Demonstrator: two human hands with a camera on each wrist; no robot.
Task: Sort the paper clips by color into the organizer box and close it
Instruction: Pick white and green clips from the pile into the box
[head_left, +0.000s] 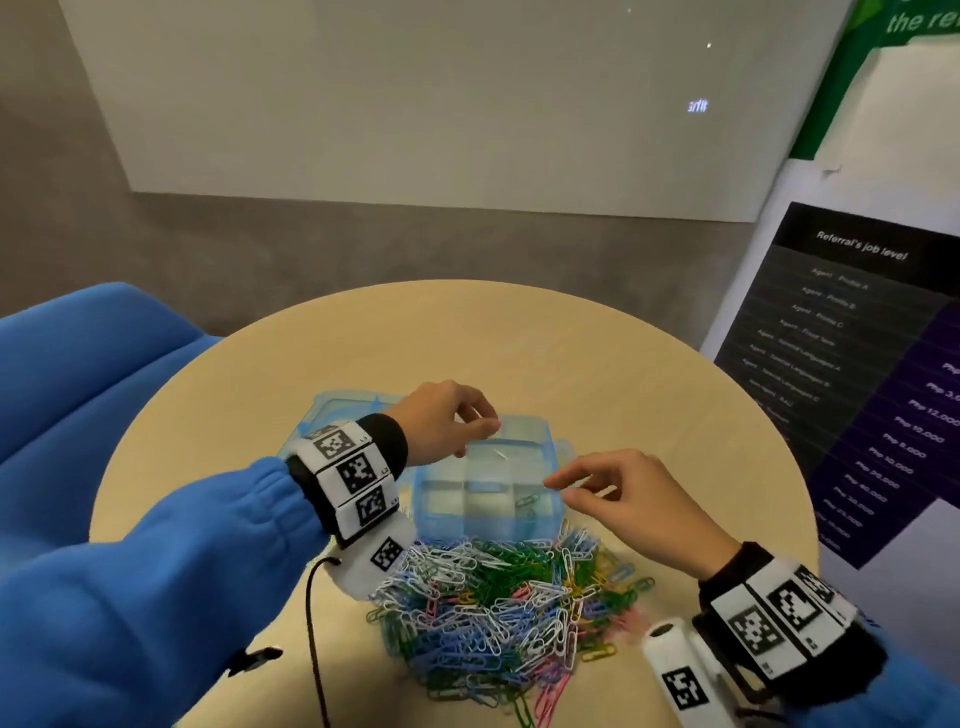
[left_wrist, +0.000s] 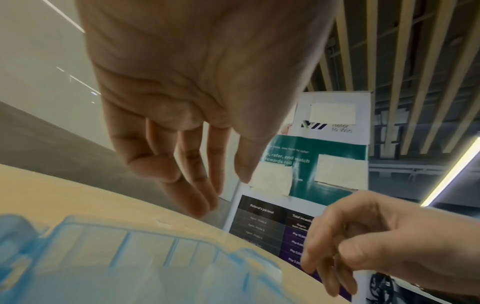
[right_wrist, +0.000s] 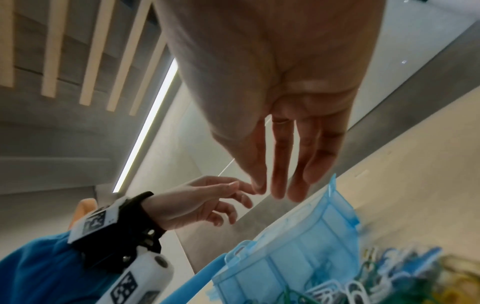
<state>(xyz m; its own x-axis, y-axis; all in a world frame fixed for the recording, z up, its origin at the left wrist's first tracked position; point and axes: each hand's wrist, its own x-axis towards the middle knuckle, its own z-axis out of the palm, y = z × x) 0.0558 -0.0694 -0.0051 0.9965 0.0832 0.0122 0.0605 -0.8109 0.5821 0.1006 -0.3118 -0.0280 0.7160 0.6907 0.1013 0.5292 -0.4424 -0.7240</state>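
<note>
A translucent blue organizer box (head_left: 467, 527) stands open on the round table, its lid (head_left: 337, 410) lying flat behind it to the left. My left hand (head_left: 475, 423) hovers over the box's back left, fingers relaxed and holding nothing, as the left wrist view (left_wrist: 223, 195) confirms. A white clip (head_left: 501, 454) shows over a back compartment; I cannot tell whether it is in the air or lying there. A green clip (head_left: 527, 501) lies in a front compartment. My right hand (head_left: 558, 491) is over the box's right edge with straight fingers (right_wrist: 280, 185) and nothing in them. The mixed clip pile (head_left: 498, 608) lies in front of the box.
The tan table (head_left: 519, 338) has bare wood behind and to the right of the box. A blue chair (head_left: 78, 364) is at the left and a standing poster (head_left: 857, 338) at the right. A black cable (head_left: 311, 623) hangs by my left wrist.
</note>
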